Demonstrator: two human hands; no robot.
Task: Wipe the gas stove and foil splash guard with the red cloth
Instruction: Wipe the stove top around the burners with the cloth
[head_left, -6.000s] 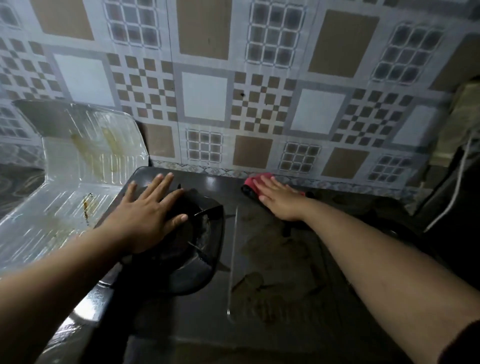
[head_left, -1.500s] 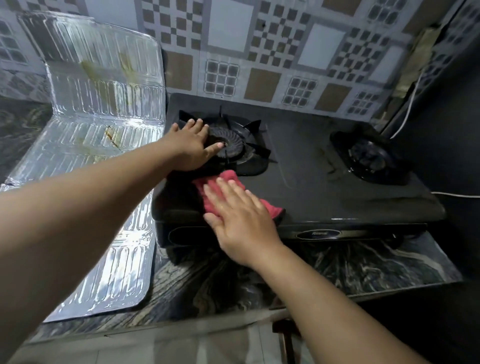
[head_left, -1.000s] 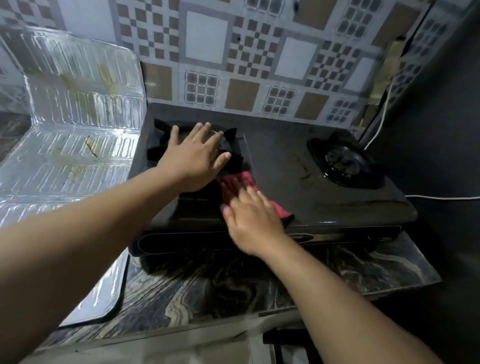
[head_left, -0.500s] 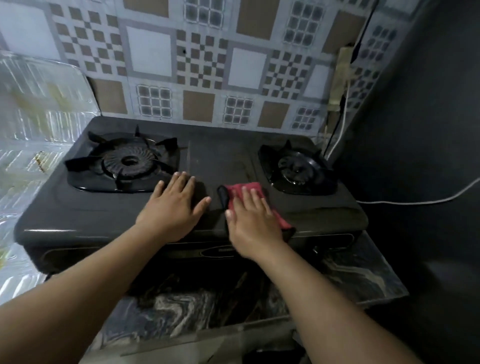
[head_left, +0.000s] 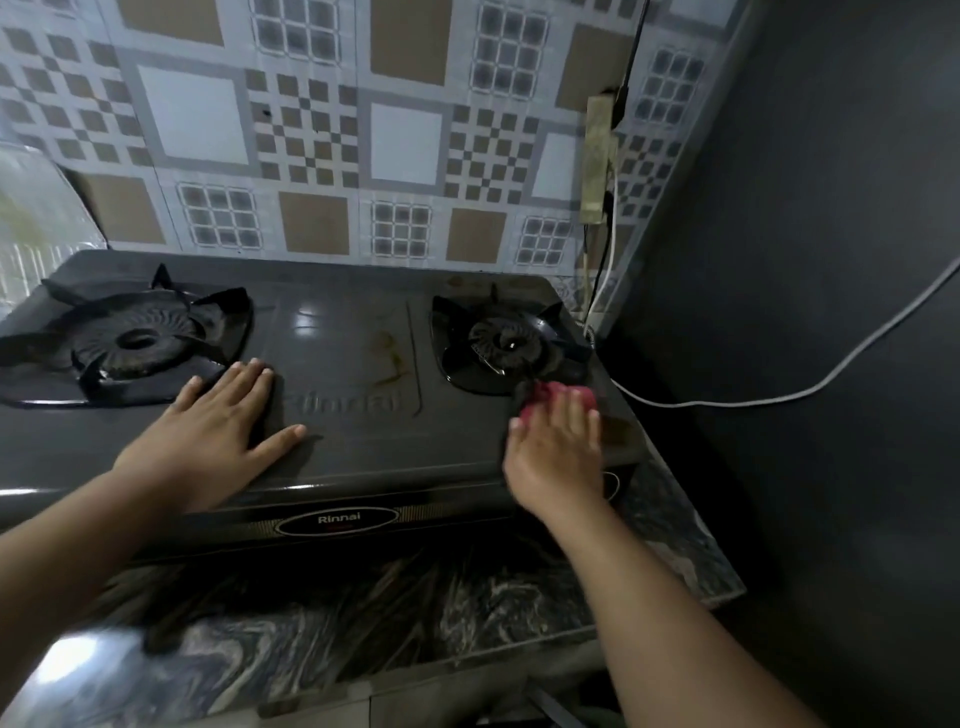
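At the front right corner of the gas stove (head_left: 353, 415), about four o'clock from the stove's centre, the red cloth (head_left: 563, 397) lies flat on the black top, just in front of the right burner (head_left: 506, 345). Only its far edge shows; the rest is hidden under the right hand (head_left: 558, 452).

As for progress, the wiping looks under way but far from finished. Brownish streaks show on the centre panel between the burners, at roughly twelve o'clock from the embossed brand name, and there is grime along the back rim behind the right burner. The foil splash guard (head_left: 36, 228), only partly in view at nine o'clock at the left edge, shows a yellowish smear, so by my judgement it needs attention too. The left burner (head_left: 130, 343) and its trivet cannot be judged clean or dirty in this dim light.

The right hand lies spread on the cloth, fingers straight and pressing down rather than curling round it. The left hand (head_left: 213, 436) rests palm-down on the stove top, fingers extended and thumb splayed, just beside the left burner at its four o'clock, holding nothing and apparently steadying the stove. The stove stands on a marbled bench (head_left: 363, 613).
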